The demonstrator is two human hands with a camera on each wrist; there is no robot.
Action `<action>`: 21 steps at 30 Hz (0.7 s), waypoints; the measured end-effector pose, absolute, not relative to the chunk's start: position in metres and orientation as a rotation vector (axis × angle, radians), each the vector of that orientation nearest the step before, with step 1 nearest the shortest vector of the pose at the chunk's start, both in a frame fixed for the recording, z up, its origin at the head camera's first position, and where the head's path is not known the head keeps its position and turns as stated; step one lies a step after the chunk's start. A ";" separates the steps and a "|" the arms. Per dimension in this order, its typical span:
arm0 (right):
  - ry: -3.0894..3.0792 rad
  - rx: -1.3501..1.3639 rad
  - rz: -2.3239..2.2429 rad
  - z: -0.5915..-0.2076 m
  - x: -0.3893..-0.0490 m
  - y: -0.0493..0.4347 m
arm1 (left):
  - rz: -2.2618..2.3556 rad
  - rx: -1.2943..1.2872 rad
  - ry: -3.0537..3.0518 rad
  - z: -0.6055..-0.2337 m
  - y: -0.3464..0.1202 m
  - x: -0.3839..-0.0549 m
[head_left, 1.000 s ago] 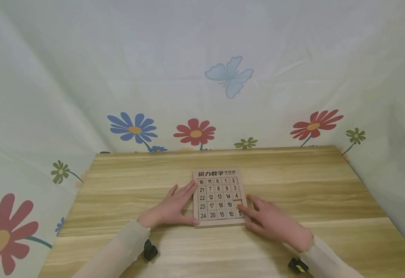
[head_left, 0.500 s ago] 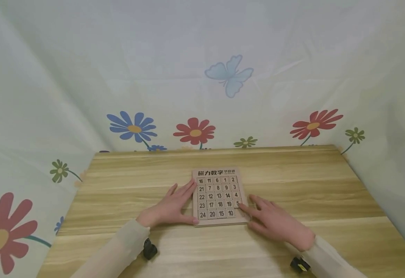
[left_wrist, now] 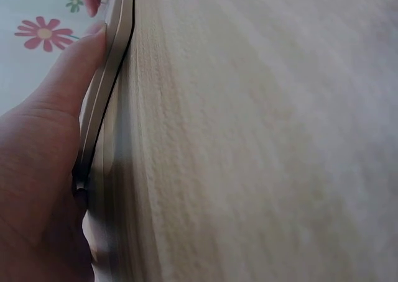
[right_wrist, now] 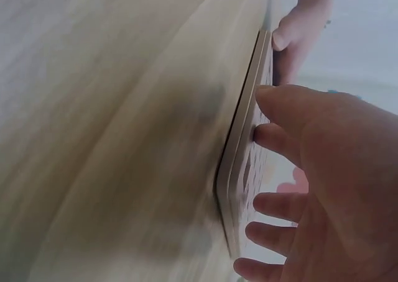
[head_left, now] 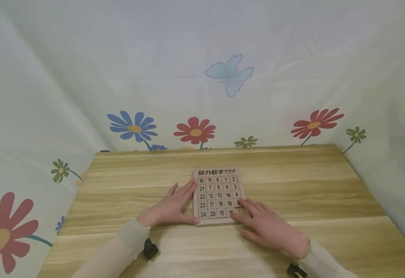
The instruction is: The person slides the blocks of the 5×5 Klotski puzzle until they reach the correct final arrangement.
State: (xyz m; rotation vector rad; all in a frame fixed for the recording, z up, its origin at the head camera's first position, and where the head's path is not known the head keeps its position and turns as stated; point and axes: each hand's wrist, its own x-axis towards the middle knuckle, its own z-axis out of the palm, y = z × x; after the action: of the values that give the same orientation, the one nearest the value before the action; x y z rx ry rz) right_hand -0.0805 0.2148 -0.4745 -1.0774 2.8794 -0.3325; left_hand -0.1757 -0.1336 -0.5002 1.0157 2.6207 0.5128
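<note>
A wooden number sliding puzzle (head_left: 210, 222) lies flat on the table, tiles upward. My left hand (head_left: 171, 206) rests against its left side, thumb at the lower-left corner and fairly straight fingers along the upper left edge. In the left wrist view the thumb (left_wrist: 68, 77) touches the board's side. Over the lower right of the puzzle is my right hand (head_left: 271, 227), its index fingertip on the 10 tile (head_left: 231, 211) and another fingertip by the 5 tile (head_left: 238, 203). The bottom-right slot is partly hidden by the fingers. Beneath the right fingers, the right wrist view shows the board's edge (right_wrist: 239, 136).
The light wood-grain table (head_left: 303, 181) extends on all sides of the puzzle. Behind it hangs a pale cloth (head_left: 153, 69) printed with flowers and a butterfly. A small black device (head_left: 150, 249) is strapped at the left wrist, another (head_left: 296, 270) at the right.
The 5 tile slid up from the bottom-right corner into the slot under 4. My right index finger then moved left and down onto the 10 tile. The left hand stayed put.
</note>
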 end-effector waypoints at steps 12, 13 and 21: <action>2.935 -1.066 -0.328 -0.475 -0.081 0.230 | 0.476 1.005 2.626 -0.500 -0.135 -0.178; 2.942 -1.095 -0.332 -0.475 -0.081 0.226 | 0.478 1.006 2.626 -0.500 -0.135 -0.178; 2.874 -1.212 -0.272 -0.480 -0.087 0.195 | 0.493 1.019 2.625 -0.500 -0.133 -0.176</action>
State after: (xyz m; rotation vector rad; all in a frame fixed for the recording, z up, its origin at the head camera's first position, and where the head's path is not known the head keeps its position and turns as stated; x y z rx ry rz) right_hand -0.0870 0.1947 -0.4804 -1.2118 2.8737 -0.2722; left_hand -0.1763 -0.1333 -0.5004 1.0194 2.6253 0.4934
